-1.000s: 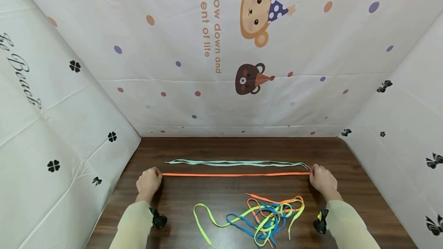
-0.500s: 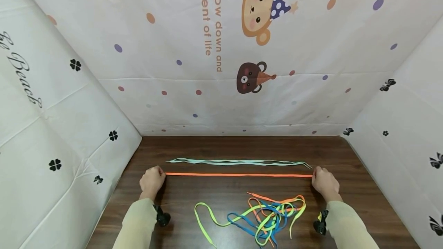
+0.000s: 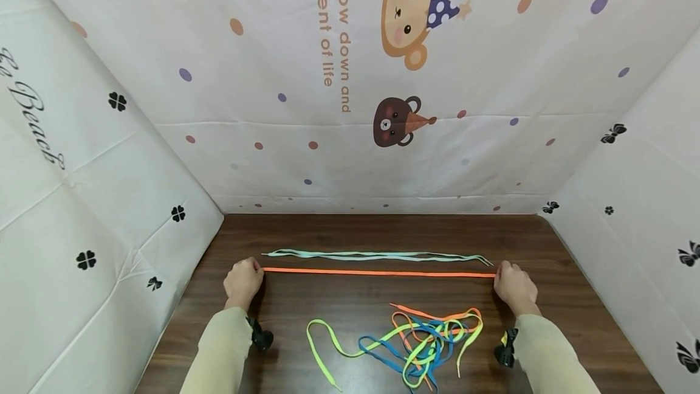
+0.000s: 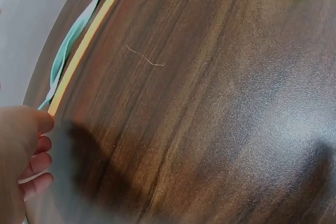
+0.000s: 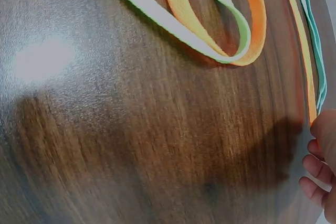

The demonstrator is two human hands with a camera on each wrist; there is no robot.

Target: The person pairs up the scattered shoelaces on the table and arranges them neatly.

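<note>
An orange shoelace [image 3: 377,272] is stretched straight across the table between both hands. Its left end is pinched between thumb and finger of my left hand [image 3: 243,282], and its right end by my right hand [image 3: 516,287]. In the left wrist view the lace [image 4: 86,40] runs up from the thumb; the other fingers curl loosely below. The right wrist view has the lace [image 5: 303,51] leaving the right fingertips at the edge. Just beyond it lie mint-green shoelaces [image 3: 372,256], laid lengthwise, nearly parallel to the orange one.
Nearer the body lies a tangled pile of laces: blue [image 3: 383,362], yellow-green [image 3: 331,336] and orange [image 3: 407,309]. Printed white cloth [image 3: 350,163] stands behind the dark wooden table [image 3: 284,306] and along both sides. A small loose thread [image 4: 144,56] lies on the wood.
The taut orange lace has shifted slightly to the right and then away from the body, closer to the mint-green laces. My left hand moved right and forward; the right hand moved slightly.
</note>
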